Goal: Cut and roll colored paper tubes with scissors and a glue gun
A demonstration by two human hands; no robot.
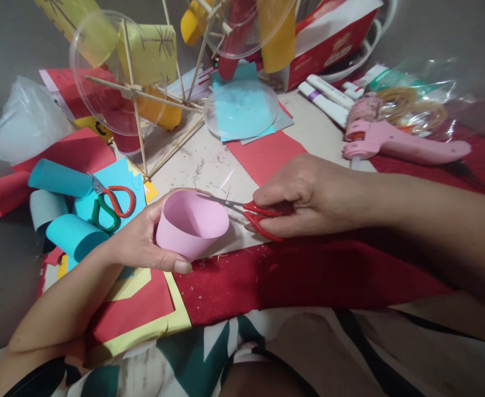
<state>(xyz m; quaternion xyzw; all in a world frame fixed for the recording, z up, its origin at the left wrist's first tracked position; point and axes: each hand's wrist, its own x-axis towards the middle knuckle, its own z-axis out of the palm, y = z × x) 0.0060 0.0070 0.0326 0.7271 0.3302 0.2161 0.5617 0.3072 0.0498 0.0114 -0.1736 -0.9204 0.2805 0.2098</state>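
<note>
My left hand (143, 237) is wrapped round a pink paper cylinder (193, 223), its opening tilted toward me and the thumb along its near side. In my right hand (296, 196) is a pair of scissors (263, 215) with red handles, the fingers in the loops. The slightly parted blades point left and reach the far rim of the pink cylinder; whether they have cut into it I cannot tell. Left of my left hand lie another pair of scissors (116, 207) with orange and green handles and a blue paper cylinder (77, 236).
A wheel-like frame of sticks (137, 110) with clear plastic discs and coloured paper cups stands at the back. A pink glue gun (408, 143) lies at the right, near white markers (325, 99). Red and yellow paper sheets (139, 309) lie at the front left.
</note>
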